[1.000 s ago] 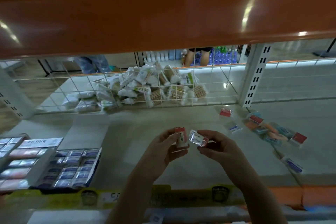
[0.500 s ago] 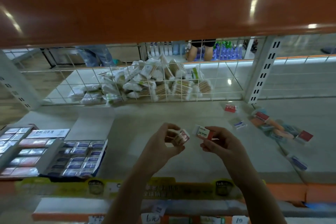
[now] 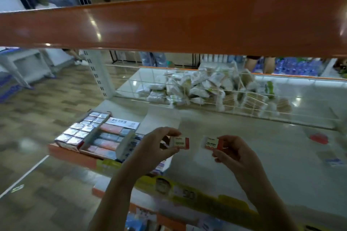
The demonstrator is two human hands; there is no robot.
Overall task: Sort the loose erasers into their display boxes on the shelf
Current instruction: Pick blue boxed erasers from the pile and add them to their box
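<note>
Both forearms reach forward, raised at about the same height. The left hand (image 3: pixel 150 148) pinches a small white eraser with a red end (image 3: pixel 179 143); the right hand (image 3: pixel 234 153) pinches another white, red-ended eraser (image 3: pixel 211 143), hands slightly apart.

Head cam, single view, wide-angle.
Looks forward and down from close above the shelf (image 3: pixel 244 155); upper shelf edge (image 3: pixel 169 26) crosses the top; blurred.
</note>
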